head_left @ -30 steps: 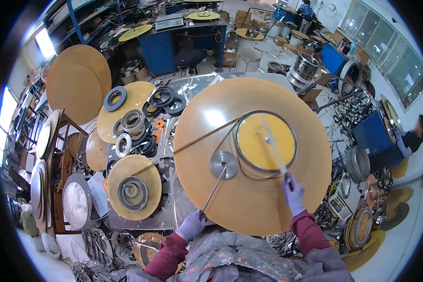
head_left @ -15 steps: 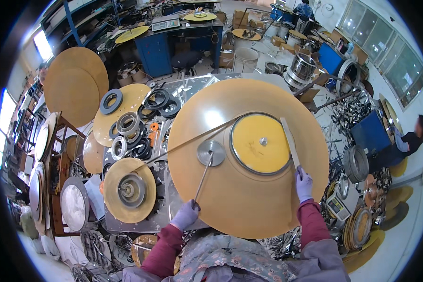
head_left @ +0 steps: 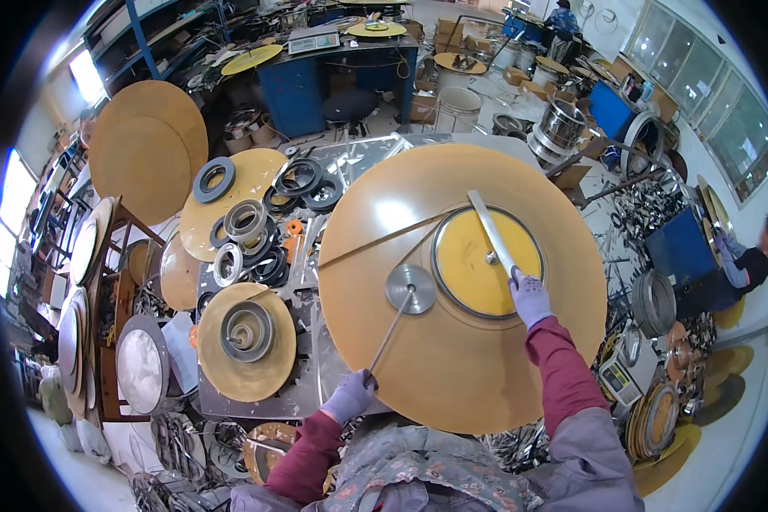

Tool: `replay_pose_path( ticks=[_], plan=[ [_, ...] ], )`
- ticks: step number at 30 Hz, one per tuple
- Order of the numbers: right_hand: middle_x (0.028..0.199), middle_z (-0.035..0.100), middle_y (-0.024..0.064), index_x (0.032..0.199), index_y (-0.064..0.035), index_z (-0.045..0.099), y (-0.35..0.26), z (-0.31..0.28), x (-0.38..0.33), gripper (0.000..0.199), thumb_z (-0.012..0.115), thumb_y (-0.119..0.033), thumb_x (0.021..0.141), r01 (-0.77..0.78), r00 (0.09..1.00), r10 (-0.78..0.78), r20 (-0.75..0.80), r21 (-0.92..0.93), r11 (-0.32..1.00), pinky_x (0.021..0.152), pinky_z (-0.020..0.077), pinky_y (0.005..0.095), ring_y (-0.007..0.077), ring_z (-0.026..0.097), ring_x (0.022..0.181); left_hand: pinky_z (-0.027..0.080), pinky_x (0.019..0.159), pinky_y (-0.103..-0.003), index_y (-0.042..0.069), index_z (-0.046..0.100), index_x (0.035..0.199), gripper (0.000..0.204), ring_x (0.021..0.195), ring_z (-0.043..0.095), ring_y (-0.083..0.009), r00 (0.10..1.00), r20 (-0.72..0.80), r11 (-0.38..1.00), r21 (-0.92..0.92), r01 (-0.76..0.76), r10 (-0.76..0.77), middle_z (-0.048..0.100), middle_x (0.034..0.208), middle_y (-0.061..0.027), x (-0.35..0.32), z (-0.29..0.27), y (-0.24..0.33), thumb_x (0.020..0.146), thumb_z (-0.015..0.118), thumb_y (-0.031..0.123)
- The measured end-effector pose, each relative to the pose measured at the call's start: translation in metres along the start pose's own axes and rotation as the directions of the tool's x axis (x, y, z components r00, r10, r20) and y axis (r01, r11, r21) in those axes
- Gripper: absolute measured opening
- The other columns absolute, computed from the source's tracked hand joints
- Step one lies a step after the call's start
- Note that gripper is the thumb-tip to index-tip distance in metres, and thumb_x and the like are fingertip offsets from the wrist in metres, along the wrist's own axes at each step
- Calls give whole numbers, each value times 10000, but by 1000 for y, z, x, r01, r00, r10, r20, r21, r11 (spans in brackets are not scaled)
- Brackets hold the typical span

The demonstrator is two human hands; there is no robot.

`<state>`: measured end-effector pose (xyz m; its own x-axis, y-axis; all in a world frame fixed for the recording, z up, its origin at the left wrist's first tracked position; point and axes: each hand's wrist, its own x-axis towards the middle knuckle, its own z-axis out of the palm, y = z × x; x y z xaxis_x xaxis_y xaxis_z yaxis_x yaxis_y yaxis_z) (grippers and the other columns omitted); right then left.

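A large tan round board (head_left: 520, 367) lies before me. A yellow disc (head_left: 465, 264) with a metal rim and a centre knob sits on it. My right hand (head_left: 530, 296), gloved in purple, is closed round the lower end of a flat metal bar (head_left: 491, 230), which lies across the yellow disc and its knob. My left hand (head_left: 350, 396), also gloved, grips a thin metal rod (head_left: 388, 340) whose far end meets the centre of a small grey metal disc (head_left: 410, 289). A thin dark strip (head_left: 375, 244) runs from the yellow disc's rim to the board's left edge.
Left of the board stand a smaller tan disc (head_left: 213, 375) with a coiled strip and several dark rings (head_left: 214, 180). A digital scale (head_left: 620, 378) is at right. A person (head_left: 747, 264) works at the far right; another person (head_left: 561, 21) stands at the back.
My right hand and the bar have moved up and left, from beside the yellow disc's right rim to across it. The long strip no longer visibly reaches the lower-left disc.
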<state>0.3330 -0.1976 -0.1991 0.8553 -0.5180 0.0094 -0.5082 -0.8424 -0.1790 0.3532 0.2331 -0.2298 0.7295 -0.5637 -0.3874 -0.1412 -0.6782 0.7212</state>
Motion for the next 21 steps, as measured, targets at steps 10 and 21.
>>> replay_pose_path(
  ticks=[10, 21],
  plan=[
    [889, 610, 206, 1238, -124, 550, -25, 10, -14, 359, 516, -287, 920, 40, 999, -40, -12, 36, 999, 736, 490, 455, 361, 616, 827, 489, 792, -443, -4, 603, 926, 178, 867, 627, -381, 1000, 2, 1000, -13, 22, -22, 664, 869, -196, 4, 4, -3, 860, 496, 121],
    [864, 618, 205, 1201, -122, 580, -25, 12, -21, 332, 530, -283, 916, 63, 996, -56, -70, 103, 993, 723, 488, 453, 361, 616, 796, 479, 756, -485, -15, 550, 929, 187, 852, 609, -429, 1000, 16, 1000, 27, -5, 4, 630, 862, -259, 1, 11, -4, 871, 519, 160]
  ],
)
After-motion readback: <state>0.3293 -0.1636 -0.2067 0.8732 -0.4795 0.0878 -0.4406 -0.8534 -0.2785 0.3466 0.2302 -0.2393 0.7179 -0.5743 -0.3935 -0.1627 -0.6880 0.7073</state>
